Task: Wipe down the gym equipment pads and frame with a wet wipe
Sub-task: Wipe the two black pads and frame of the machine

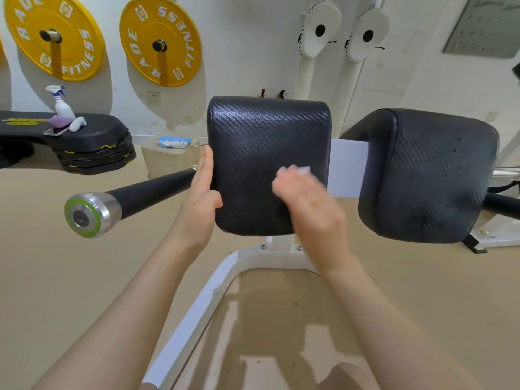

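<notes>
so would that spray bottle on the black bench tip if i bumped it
Probably: the spray bottle is tall and narrow, so a nudge could topple it. The padded bench beneath may give soft footing. Fill level isn't visible, so weight is unclear.

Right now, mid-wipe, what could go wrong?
The wipe peeks from under the blurred right hand, so it may slip loose. The left hand grips only the edge of the left pad; hard strokes might turn it. The bar juts beside the left forearm, easy to knock.

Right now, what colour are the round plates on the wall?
The plates are yellow with white letters; the head view shows it.
</notes>
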Demonstrator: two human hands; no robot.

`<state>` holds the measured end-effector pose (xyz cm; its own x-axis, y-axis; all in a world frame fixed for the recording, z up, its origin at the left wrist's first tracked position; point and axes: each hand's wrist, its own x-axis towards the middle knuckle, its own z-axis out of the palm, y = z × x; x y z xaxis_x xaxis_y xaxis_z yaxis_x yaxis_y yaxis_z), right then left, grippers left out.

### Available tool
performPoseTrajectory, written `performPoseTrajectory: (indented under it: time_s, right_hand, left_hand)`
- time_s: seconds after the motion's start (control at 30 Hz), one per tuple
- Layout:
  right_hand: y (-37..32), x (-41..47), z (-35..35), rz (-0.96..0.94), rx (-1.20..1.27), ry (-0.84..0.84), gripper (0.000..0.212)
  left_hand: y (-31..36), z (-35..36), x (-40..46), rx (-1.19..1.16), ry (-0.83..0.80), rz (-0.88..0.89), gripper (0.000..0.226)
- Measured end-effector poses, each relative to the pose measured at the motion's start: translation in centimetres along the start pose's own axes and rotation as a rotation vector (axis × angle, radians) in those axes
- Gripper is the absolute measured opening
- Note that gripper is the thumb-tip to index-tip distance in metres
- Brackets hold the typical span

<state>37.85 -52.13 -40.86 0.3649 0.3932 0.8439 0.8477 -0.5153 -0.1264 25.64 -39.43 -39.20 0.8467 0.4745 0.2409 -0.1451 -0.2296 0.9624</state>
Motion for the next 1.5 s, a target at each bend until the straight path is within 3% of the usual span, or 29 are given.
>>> performPoseTrajectory:
  time_s: [0.07,0.17,0.4,0.5,0.57,0.63,0.7,0.8,0.9,0.97,1.03,1.1,1.2,1.33,1.43,1.5]
  right_hand:
    - [1.6,0.7,-1.4,-0.067,-0.013,0.160,0.016]
    - [1.7,-0.2,-1.7,-0.138,-0.022,0.263,0.022]
    - [-4.0,-7.2,1.6,-0.383,0.177,-0.045,0.023]
    - [-2.3,-4.2,0.5,-0.123,0.161,-0.178,0.020]
    - [0.0,-1.6,-1.3,0.038,0.058,-0.018,0.019]
    - [1.4,-0.7,-3.0,0.013,0.050,0.217,0.022]
    - [1.9,-0.7,-2.8,-0.016,0.048,0.246,0.022]
    - [-0.1,-1.5,-1.0,-0.048,0.081,0.169,0.020]
    - [-3.4,-5.2,0.5,-0.196,0.174,0.083,0.018]
    - [-5.1,-7.4,0.7,-0.240,0.256,-0.011,0.029]
    - [-5.4,-7.2,-0.4,-0.167,0.337,-0.005,0.037]
    - [-4.1,-4.7,-2.1,-0.003,0.356,0.140,0.026]
    - [-0.8,-0.8,-3.3,0.142,0.195,0.257,0.022]
    - [0.5,-3.2,-1.6,0.096,0.060,0.207,0.029]
    - [-2.0,-7.1,0.4,0.012,0.143,0.118,0.024]
    - [-4.4,-9.6,1.1,-0.102,0.180,0.001,0.033]
  left_hand:
    - [0.1,-0.1,-0.1,-0.004,-0.003,-0.008,0.090]
    - [-0.2,-0.4,0.1,-0.003,-0.029,-0.015,0.092]
    - [-1.9,-0.5,-1.5,0.013,-0.055,-0.018,0.087]
    - [-1.7,-0.3,-1.7,0.038,-0.045,-0.007,0.088]
    - [-1.5,-0.1,-1.7,0.059,-0.037,-0.020,0.088]
    - [-1.5,0.2,-1.8,0.066,-0.017,-0.024,0.087]
    - [-1.5,0.3,-1.9,0.071,0.004,-0.023,0.087]
    - [-1.6,0.2,-1.9,0.067,0.001,-0.027,0.087]
    - [-1.6,0.1,-1.8,0.079,0.001,-0.013,0.087]
    - [-1.6,0.1,-1.8,0.070,0.001,-0.020,0.087]
    - [-1.5,0.0,-1.8,0.044,-0.002,-0.034,0.088]
    - [-1.4,0.1,-1.9,0.051,-0.005,-0.033,0.087]
    - [-1.2,0.3,-1.9,0.106,0.001,-0.021,0.081]
    - [-1.4,0.2,-2.1,0.124,0.001,-0.009,0.081]
    - [-1.8,-0.2,-1.7,0.119,-0.014,0.006,0.080]
    - [-2.2,-0.2,-2.1,0.072,-0.038,0.024,0.078]
